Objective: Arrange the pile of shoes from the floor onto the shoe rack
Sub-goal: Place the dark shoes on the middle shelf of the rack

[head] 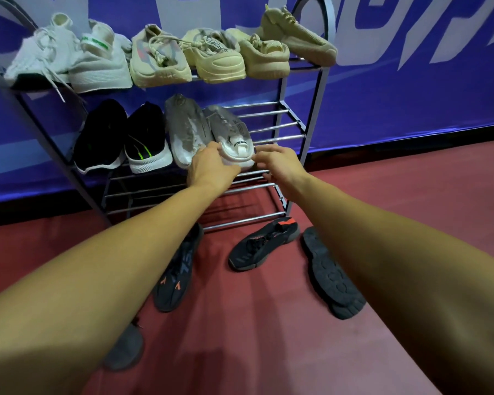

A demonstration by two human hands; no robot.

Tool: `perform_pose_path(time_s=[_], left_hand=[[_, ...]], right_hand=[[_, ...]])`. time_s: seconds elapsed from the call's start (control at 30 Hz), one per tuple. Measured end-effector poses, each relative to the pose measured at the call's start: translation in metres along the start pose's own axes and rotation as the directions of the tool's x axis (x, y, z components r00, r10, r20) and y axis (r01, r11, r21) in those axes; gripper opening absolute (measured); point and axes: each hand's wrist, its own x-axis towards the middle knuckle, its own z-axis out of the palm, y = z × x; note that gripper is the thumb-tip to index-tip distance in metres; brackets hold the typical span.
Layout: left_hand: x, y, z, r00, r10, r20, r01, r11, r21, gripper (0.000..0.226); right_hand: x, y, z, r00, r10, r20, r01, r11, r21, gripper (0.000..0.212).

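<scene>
Holding both arms out toward the middle shelf of the shoe rack [314, 106]. Gripping the heel of the grey sneaker [228, 135] with the left hand [211, 166], fingers curling round the white sole at the back. Keeping the right hand [280, 163] just beside that same heel, fingers loose and slightly spread, holding nothing; cannot tell whether the tips are actually touching the shoe.

Finding that sneaker lying toe-in on the shelf rods, pressing up against its grey partner [186, 129] on the left. Spotting two more alongside: a black sneaker with a green stripe [147, 138] and a plain black sneaker [100, 135] at the far left. Leaving the right end of the shelf as bare rods.

Looking up at the top shelf: counting six pale shoes packed in a row, running from a white knit sneaker [43, 52] on the left to an olive-tan sneaker [297, 38] tilting at the right end.

Looking down at the red floor [411, 195]: seeing a dark sneaker with orange marks [174, 269] under the left forearm, a black sneaker with an orange heel tab [264, 242] near the rack's foot, a dark shoe lying sole-up [331, 275] beside it, and a grey shoe [124, 346] peeking out at lower left.
</scene>
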Motion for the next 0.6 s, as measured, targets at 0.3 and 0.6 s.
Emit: perform_pose_path(time_s=[0.3, 0.6], left_hand=[[-0.027, -0.003, 0.018, 0.995, 0.001, 0.098, -0.007, 0.998, 0.056, 0.066], [-0.046, 0.001, 0.076, 0.968, -0.023, 0.249, 0.003, 0.997, 0.082, 0.057]], right_hand=[[-0.023, 0.017, -0.049, 0.996, 0.076, -0.041, -0.082, 0.982, -0.168, 0.011], [-0.030, 0.052, -0.122, 0.974, 0.185, -0.133, -0.219, 0.922, -0.321, 0.027]])
